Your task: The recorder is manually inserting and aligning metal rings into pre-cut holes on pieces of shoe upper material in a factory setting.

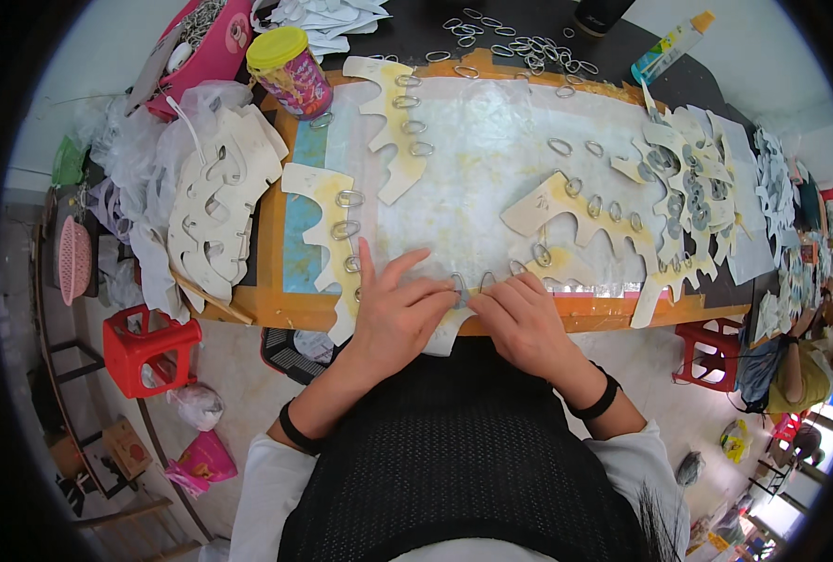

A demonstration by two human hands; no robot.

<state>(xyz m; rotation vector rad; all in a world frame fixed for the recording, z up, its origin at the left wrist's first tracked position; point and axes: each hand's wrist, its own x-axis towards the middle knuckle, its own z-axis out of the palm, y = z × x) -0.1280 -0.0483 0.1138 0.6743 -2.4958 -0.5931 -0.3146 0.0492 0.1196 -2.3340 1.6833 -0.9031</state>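
Note:
At the table's front edge, my left hand (399, 314) pinches a scalloped cream piece (448, 337) with thumb and forefinger, its other fingers raised. Close beside it, my right hand (521, 323) is closed on the same piece, thumb and fingertips pressed together. Oval metal rings stand up at my fingertips, one (486, 281) between the hands; my fingers partly hide the piece. Left of my left hand lies another cream piece (318, 181) with rings along its scalloped edge. Beyond my right hand is a similar ringed piece (534, 208).
A yellow-lidded tub (291, 75) stands at the back left, near a pink basket (212, 42). Loose rings (533, 51) lie at the back. Stacked cream pieces (224, 201) lie left; a heap with grey discs (692, 178) lies right. A bottle (671, 49) stands back right.

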